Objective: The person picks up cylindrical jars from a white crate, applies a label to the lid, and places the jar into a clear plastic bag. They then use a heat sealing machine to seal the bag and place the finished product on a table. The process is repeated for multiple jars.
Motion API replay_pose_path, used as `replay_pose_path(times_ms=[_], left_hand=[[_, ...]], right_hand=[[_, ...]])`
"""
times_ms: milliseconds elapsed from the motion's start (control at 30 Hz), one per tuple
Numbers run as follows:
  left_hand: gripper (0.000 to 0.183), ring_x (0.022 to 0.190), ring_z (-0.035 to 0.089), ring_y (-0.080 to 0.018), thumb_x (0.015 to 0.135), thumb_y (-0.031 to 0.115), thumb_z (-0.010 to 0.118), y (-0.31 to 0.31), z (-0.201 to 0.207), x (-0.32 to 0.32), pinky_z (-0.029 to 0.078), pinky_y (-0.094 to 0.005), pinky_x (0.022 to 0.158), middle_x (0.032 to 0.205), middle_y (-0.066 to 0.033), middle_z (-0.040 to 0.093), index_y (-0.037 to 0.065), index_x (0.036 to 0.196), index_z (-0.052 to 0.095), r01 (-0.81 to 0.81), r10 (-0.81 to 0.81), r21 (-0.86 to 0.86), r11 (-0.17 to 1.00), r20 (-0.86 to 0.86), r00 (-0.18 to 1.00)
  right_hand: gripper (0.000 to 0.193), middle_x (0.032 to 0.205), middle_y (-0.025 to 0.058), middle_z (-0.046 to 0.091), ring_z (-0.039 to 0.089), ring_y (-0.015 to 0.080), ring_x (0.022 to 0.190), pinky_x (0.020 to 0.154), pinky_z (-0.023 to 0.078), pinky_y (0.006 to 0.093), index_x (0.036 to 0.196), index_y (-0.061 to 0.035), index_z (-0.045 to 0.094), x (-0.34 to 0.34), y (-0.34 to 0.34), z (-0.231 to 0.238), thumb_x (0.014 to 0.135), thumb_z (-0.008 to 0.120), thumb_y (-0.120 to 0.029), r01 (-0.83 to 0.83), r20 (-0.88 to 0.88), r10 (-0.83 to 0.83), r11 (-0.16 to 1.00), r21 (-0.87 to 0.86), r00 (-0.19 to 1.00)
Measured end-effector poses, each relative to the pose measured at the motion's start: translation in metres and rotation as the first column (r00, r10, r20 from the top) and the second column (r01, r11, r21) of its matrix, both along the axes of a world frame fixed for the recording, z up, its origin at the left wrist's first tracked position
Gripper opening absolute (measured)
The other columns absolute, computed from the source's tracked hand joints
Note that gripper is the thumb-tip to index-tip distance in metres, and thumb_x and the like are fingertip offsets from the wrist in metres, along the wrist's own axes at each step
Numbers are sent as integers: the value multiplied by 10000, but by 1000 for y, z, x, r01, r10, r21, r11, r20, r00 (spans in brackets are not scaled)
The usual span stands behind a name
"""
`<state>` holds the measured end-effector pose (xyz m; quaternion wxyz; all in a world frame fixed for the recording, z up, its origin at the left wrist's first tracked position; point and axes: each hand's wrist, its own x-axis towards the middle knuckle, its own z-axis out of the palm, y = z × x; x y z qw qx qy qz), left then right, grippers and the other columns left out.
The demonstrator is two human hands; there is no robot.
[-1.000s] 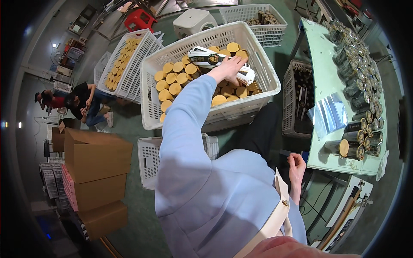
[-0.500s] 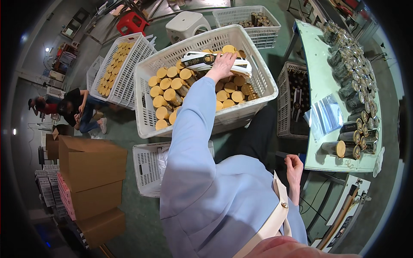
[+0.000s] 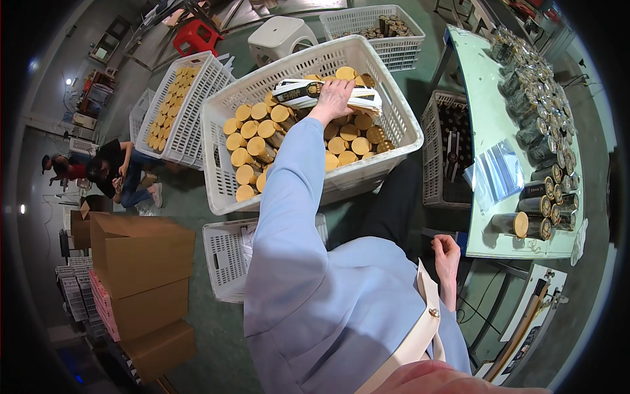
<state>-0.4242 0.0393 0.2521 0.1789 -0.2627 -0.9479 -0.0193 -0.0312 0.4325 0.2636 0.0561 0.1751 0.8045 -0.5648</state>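
Observation:
My left hand (image 3: 333,97) reaches into a big white plastic crate (image 3: 216,177), its fingers wrapped over a bundle of long white and black printed paper strips (image 3: 296,92). The bundle rests across several upright cylindrical canisters with yellow round lids (image 3: 268,128), which fill the crate. My right hand (image 3: 447,258) is low beside the table, near its front left corner. Its fingers are curled with the tips together; what they hold, if anything, I cannot make out. A thin grey edge (image 3: 430,232) shows just above these fingertips.
On the right, a pale green table (image 3: 482,85) bears rows of wrapped canisters (image 3: 541,111) and clear plastic bags (image 3: 497,174). Other crates (image 3: 446,197) stand around, with a white stool (image 3: 282,36) behind. Cardboard boxes (image 3: 141,256) are at left; another person (image 3: 121,167) sits beyond.
The view has shifted slightly. My left hand stays on the paper strips in the crate; my right hand has its fingers a little more curled in.

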Motion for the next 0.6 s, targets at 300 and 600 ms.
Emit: replay_pose_path(times_ms=[300, 600], left_hand=[[848, 1098, 594, -311, 618, 388, 841, -6, 4, -3, 407, -442, 1011, 1108, -125, 633, 89, 1342, 517, 52, -51, -42, 998, 24, 998], [900, 1162, 574, -280, 622, 409, 825, -5, 8, -11, 433, -443, 985, 1172, -115, 628, 85, 1393, 492, 44, -28, -124, 991, 130, 991]], right_hand=[[140, 828, 40, 679, 606, 86, 759, 680, 479, 238, 996, 25, 667, 4, 0, -3, 960, 615, -100, 4, 13, -4, 1000, 0, 1000], [125, 835, 43, 674, 612, 98, 776, 723, 495, 240, 994, 27, 658, -1, -5, -2, 959, 612, -84, -17, 36, 17, 1000, 11, 999]])
